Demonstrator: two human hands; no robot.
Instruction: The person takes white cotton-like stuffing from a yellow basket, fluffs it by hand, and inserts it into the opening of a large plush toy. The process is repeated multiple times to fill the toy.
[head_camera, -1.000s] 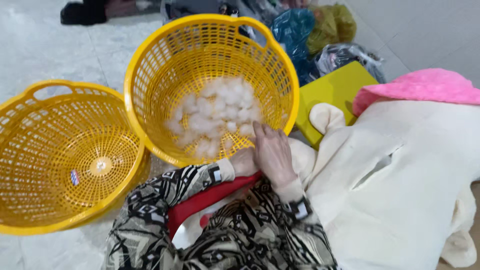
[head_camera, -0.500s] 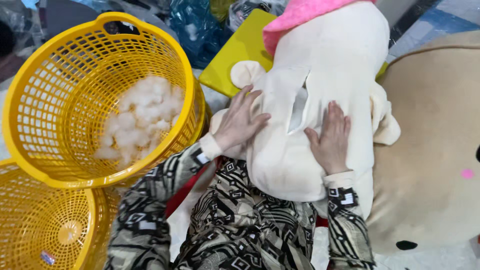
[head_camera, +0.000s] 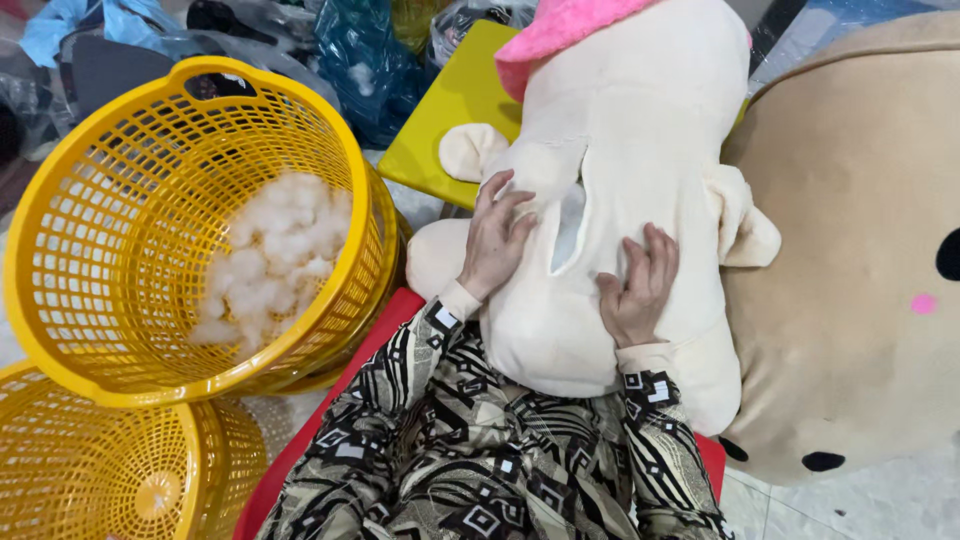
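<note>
A cream plush toy (head_camera: 640, 170) with a pink top lies on my lap, its back seam open in a slit (head_camera: 568, 228). My left hand (head_camera: 495, 235) rests flat on the toy just left of the slit. My right hand (head_camera: 638, 285) presses on the toy right of the slit, fingers curled into the fabric. Neither hand holds anything loose. A yellow plastic basket (head_camera: 60, 290) stands tilted at my left with white stuffing fibre (head_camera: 275, 250) inside.
A second yellow basket (head_camera: 90, 470) sits at the lower left. A large tan plush cushion (head_camera: 860, 250) fills the right side. A yellow-green board (head_camera: 450, 110) lies behind the toy, with dark plastic bags (head_camera: 365, 60) beyond. I sit on a red seat (head_camera: 300, 440).
My left hand left the basket of stuffing and came to rest on the toy. My right hand came into view on the toy. My view swung right and closer.
</note>
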